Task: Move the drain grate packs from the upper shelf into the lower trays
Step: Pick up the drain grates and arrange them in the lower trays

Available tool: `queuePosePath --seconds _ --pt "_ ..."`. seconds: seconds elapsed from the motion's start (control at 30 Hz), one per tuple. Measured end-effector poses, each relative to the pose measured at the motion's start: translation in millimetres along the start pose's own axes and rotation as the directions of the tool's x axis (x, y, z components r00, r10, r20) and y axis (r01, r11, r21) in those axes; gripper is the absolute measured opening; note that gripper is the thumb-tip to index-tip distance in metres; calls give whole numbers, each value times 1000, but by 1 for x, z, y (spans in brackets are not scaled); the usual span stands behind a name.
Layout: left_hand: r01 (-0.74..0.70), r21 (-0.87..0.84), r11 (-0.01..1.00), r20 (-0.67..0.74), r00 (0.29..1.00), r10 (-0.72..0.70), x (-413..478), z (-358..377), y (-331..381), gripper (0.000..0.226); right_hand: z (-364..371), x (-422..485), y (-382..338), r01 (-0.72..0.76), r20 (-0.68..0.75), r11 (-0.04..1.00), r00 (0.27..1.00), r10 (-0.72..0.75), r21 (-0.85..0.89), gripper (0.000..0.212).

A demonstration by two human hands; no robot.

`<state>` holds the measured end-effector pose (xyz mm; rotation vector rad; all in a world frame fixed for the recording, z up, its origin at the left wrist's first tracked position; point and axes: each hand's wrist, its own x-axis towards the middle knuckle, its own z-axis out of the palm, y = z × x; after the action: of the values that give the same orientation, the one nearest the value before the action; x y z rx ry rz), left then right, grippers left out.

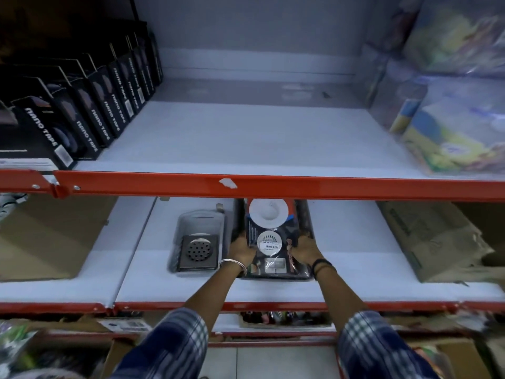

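Note:
A dark carded drain pack (269,236) with a white round strainer at its top and a smaller round part below lies in the right-hand dark tray (307,228) on the lower shelf. My left hand (240,248) grips the pack's left edge and my right hand (304,248) grips its right edge. The left-hand clear tray (180,242) beside it holds a square dark drain grate pack (198,252) with a round perforated centre. The upper shelf (246,140) in the middle holds no packs.
Black "nano tape" boxes (82,110) line the upper shelf's left side, and colourful plastic-wrapped packs (453,127) stand at its right. Cardboard boxes sit on the lower shelf at left (49,236) and right (431,236). An orange shelf rail (273,187) crosses above the trays.

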<state>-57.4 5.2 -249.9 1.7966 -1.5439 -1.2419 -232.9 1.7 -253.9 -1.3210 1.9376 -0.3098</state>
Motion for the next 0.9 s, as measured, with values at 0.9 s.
queuePosePath --seconds 0.9 --pt "-210 864 458 162 977 142 -97 -96 -117 38 54 -125 -1 363 177 835 932 -318 -414 28"
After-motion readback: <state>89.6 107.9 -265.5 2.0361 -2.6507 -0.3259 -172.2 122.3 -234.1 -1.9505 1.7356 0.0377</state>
